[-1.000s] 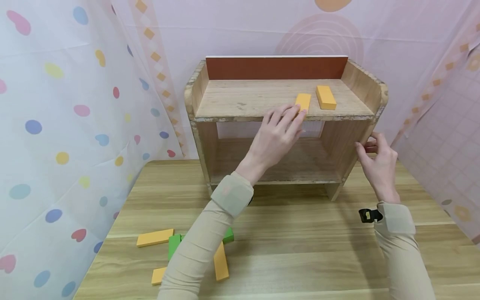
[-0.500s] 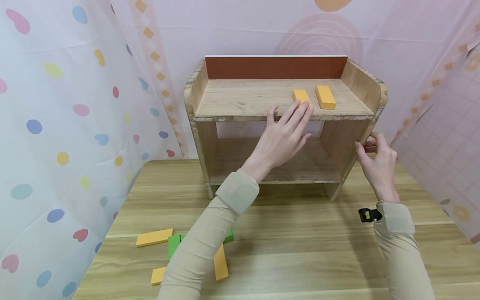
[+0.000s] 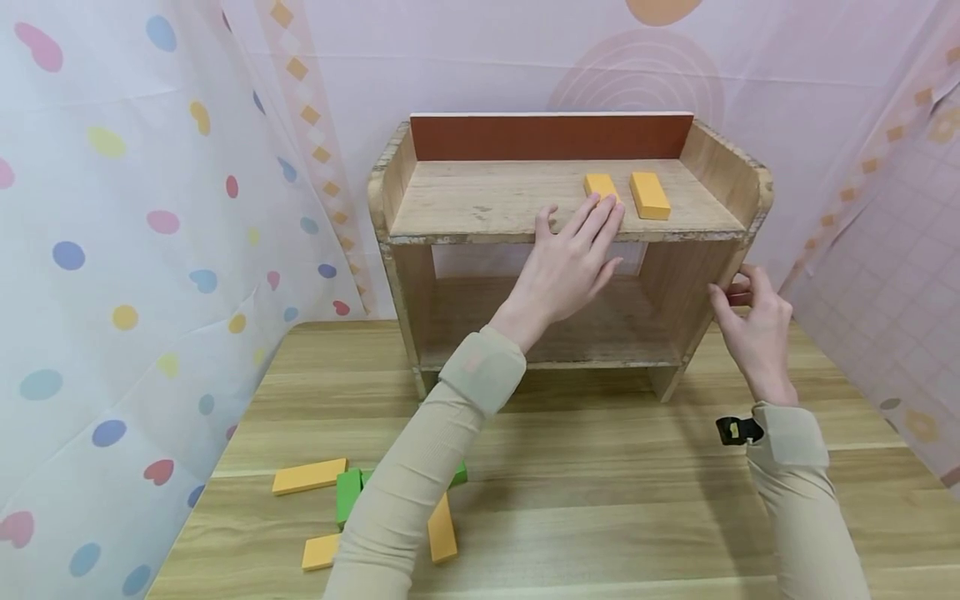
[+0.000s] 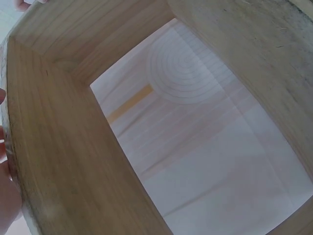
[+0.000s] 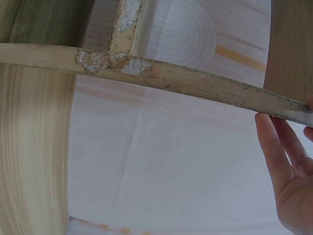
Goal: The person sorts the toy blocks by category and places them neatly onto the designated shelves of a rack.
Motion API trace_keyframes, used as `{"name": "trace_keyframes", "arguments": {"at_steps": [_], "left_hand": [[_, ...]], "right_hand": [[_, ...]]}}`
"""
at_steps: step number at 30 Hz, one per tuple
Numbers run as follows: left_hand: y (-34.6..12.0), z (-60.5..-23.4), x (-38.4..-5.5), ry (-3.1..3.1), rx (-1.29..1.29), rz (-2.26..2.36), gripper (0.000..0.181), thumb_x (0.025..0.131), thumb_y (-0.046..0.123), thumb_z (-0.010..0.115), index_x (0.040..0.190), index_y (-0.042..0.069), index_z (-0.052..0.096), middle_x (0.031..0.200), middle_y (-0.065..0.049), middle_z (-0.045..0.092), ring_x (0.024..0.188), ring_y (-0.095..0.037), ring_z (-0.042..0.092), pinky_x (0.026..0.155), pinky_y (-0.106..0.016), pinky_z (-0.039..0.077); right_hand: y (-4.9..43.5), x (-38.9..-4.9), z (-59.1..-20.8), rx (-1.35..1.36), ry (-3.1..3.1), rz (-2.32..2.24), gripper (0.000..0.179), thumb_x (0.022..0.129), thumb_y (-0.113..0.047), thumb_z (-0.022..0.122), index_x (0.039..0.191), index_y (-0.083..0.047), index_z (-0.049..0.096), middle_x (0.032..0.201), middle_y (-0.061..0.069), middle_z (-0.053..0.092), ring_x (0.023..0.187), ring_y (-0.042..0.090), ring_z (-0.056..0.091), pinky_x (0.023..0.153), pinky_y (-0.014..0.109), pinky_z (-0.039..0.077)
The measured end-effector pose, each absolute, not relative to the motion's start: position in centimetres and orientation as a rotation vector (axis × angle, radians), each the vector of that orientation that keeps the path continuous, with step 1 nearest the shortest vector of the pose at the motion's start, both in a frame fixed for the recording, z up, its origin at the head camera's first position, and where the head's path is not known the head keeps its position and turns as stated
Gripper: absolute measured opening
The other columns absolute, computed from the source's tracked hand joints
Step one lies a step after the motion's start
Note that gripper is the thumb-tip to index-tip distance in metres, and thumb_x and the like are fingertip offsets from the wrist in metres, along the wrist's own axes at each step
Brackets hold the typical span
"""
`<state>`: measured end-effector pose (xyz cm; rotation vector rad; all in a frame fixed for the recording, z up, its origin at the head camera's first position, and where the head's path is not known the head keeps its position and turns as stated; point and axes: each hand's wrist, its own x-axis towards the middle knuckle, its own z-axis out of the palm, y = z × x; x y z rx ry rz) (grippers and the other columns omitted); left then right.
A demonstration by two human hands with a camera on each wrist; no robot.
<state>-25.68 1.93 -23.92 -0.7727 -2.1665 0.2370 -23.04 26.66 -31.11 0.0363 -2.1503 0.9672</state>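
Note:
My left hand (image 3: 564, 265) reaches up to the top board of a small wooden shelf (image 3: 480, 200). Its fairly straight fingertips rest on the near end of a yellow block (image 3: 600, 181) and cover part of it. A second yellow block (image 3: 649, 197) lies just to the right, apart from the first. At the shelf's right side panel (image 3: 693, 283), my right hand (image 3: 757, 333) pinches the front edge. In the right wrist view, fingers (image 5: 275, 152) press against one side of that panel edge. The left wrist view looks into the lower compartment (image 4: 73, 152).
On the table (image 3: 600, 500) at front left lie several yellow and green blocks, including a yellow plank (image 3: 310, 476) and a green block (image 3: 348, 493); my left sleeve hides some. A reddish-brown back strip (image 3: 551, 137) closes the shelf top. Patterned cloth (image 3: 150, 250) hangs around the table.
The yellow block under my left fingers has slid back from the front edge and turned roughly in line with the other. The left hand followed it; the right hand stays put.

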Motion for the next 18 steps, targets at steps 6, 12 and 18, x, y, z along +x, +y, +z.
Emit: {"name": "trace_keyframes", "arguments": {"at_steps": [6,12,18], "left_hand": [[1.9,-23.9,-26.0,-2.166,-0.789,0.231,0.055,0.099,0.04,0.038,0.147,0.012,0.035,0.152,0.0,0.039,0.14,-0.014,0.037,0.106,-0.049,0.026],[1.5,-24.5,-26.3,-2.085,-0.822,0.181,0.051,0.1,0.036,0.039,0.145,0.014,0.039,0.152,0.0,0.039,0.14,-0.013,0.037,0.107,-0.048,0.026],[0.3,-25.6,-25.6,-1.929,-0.915,0.064,0.041,0.099,0.026,0.043,0.137,0.014,0.051,0.142,0.0,0.051,0.133,-0.014,0.045,0.105,-0.044,0.033]], "right_hand": [[26.6,-23.1,-31.2,0.044,-2.141,0.966,0.031,0.09,-0.017,0.062,0.115,0.0,0.058,0.086,0.024,0.065,0.069,-0.023,0.044,0.058,-0.005,0.036],[26.7,-23.2,-31.3,0.05,-2.128,0.957,0.03,0.089,-0.016,0.062,0.114,0.0,0.058,0.085,0.024,0.065,0.069,-0.025,0.043,0.058,-0.006,0.035],[26.6,-23.2,-31.2,0.055,-2.121,0.953,0.031,0.089,-0.017,0.062,0.115,0.0,0.058,0.085,0.024,0.066,0.068,-0.025,0.043,0.058,-0.005,0.035]]}}
